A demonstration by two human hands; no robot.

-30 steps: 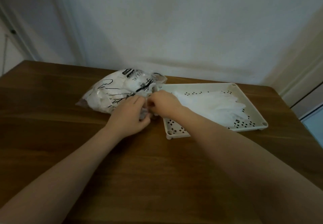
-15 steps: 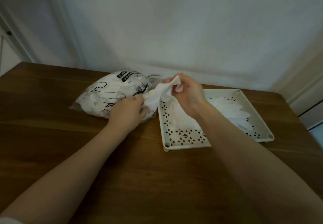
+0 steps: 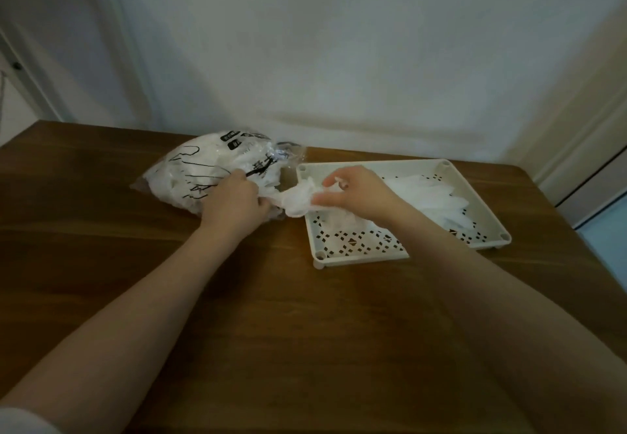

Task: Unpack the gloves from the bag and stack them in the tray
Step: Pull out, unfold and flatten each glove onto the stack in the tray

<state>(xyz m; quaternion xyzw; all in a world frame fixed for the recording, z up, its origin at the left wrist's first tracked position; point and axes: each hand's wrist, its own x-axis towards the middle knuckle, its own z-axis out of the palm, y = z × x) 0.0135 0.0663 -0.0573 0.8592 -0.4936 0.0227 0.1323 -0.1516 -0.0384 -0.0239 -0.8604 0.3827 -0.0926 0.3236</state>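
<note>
Since half a second ago the right hand [image 3: 353,193] has dropped from its raised position above the bag's mouth down to the near-left corner of the tray [image 3: 481,193], drawing the white glove [image 3: 297,198] out sideways so it now stretches between the two hands rather than hanging upward. The right hand pinches the glove's free end between thumb and fingers, the other fingers loosely spread above the tray's rim. The left hand [image 3: 234,201] grips the open end of the bag [image 3: 190,176], fingers curled over the plastic where the glove emerges. The clear bag, printed with black line drawings and labels, lies on the wooden table [image 3: 169,298] just left of the tray, bulging with white gloves. The cream tray, its floor pierced with diamond-shaped holes, sits to the right, and a stack of gloves [image 3: 437,196] already lies across its far-right part, fingers pointing toward the right rim.
</note>
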